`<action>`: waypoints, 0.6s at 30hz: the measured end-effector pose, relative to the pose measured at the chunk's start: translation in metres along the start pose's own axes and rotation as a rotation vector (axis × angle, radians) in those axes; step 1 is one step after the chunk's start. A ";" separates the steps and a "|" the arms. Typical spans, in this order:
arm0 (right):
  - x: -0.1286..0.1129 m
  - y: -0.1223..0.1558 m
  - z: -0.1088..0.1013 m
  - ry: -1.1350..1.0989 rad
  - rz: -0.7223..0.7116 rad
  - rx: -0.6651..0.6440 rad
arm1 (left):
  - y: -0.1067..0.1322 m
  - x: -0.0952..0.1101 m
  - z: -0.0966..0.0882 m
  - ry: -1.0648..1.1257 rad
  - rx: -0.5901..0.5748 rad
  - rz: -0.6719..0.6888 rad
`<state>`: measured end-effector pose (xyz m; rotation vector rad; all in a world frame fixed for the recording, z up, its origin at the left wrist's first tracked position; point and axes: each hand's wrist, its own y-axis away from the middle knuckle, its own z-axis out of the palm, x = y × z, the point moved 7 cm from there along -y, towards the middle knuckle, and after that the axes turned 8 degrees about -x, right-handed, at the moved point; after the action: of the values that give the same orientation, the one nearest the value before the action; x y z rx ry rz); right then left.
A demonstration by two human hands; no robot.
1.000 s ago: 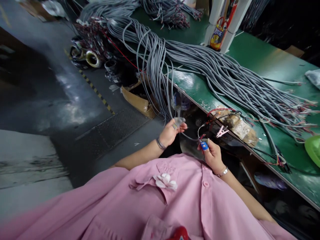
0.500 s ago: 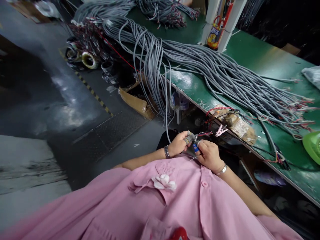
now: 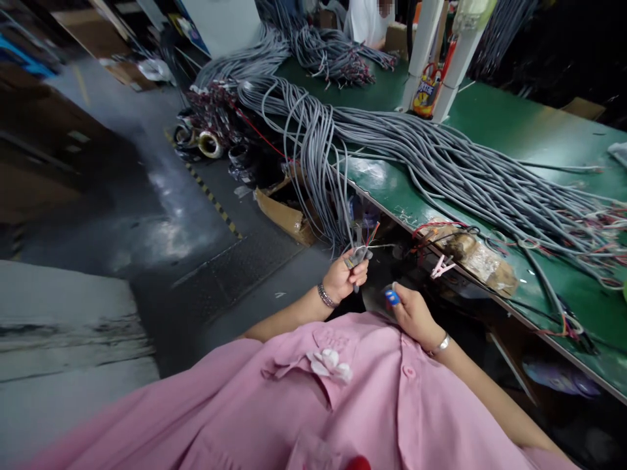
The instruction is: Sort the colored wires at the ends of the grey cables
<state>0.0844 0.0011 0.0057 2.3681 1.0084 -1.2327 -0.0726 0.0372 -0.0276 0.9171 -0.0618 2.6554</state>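
My left hand (image 3: 344, 277) is closed around the end of a grey cable (image 3: 351, 228), with grey coverings on some of its fingers. Thin coloured wires (image 3: 375, 232) fan out above the fingers, and a pale strand points right. Apart from it, to the right and a little lower, my right hand (image 3: 415, 314) is closed in front of the pink shirt. A blue band or piece (image 3: 392, 297) shows at its thumb. Beside that is a blurred greyish shape; what these fingers hold cannot be made out.
Long grey cables (image 3: 441, 156) lie across the green table (image 3: 529, 121), some hanging over its edge. A taped brown bundle (image 3: 473, 258) and a pink clip (image 3: 442, 266) sit at the edge. Below are an open cardboard box (image 3: 279, 212) and wire coils (image 3: 209, 144). A person (image 3: 367, 23) is behind.
My hands were together at the cable end; now they are apart. My left hand has moved up with the cable, and the coloured wires now spread out. The view has shifted slightly.
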 end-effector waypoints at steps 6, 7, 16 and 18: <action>-0.021 0.014 -0.023 -0.093 -0.097 0.141 | 0.014 -0.026 0.005 0.159 -0.031 -0.118; -0.033 0.014 -0.026 -0.046 -0.156 0.160 | 0.015 -0.030 0.006 0.144 -0.039 -0.131; -0.029 -0.012 -0.032 0.106 0.003 0.278 | 0.019 -0.048 0.017 -0.025 -0.098 -0.212; -0.026 -0.012 -0.033 0.053 -0.055 0.221 | 0.020 -0.052 0.017 -0.063 -0.148 -0.265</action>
<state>0.0855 0.0153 0.0470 2.5670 1.0056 -1.3728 -0.0300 0.0007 -0.0443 0.8933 -0.1397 2.3452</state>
